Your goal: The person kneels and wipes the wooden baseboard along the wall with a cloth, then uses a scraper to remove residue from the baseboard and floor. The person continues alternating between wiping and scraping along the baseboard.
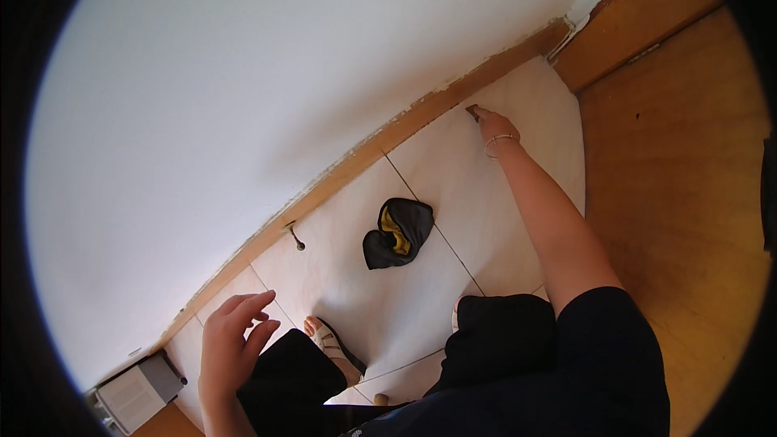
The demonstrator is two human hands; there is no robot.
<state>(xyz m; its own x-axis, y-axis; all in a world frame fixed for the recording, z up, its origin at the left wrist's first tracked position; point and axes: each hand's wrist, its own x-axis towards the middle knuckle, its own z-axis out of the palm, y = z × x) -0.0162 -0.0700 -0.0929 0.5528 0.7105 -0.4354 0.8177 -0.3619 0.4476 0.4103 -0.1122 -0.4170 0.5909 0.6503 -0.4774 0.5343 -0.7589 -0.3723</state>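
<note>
My right hand, with a bangle at its wrist, stretches down to the floor near the wooden baseboard. Its fingers close on a small flat brown piece, too small to make out its kind, close to the tiles. My left hand hangs in the air above my left knee, holding nothing, with bent fingers and the thumb apart. Between the two hands, a crumpled black cloth item with a yellow lining lies on the tiled floor.
A white wall rises above the baseboard, its lower edge chipped. A metal door stop sticks out from the baseboard. To the right stands a wooden door. A grey-white box-shaped thing is at the lower left. My sandalled foot is below.
</note>
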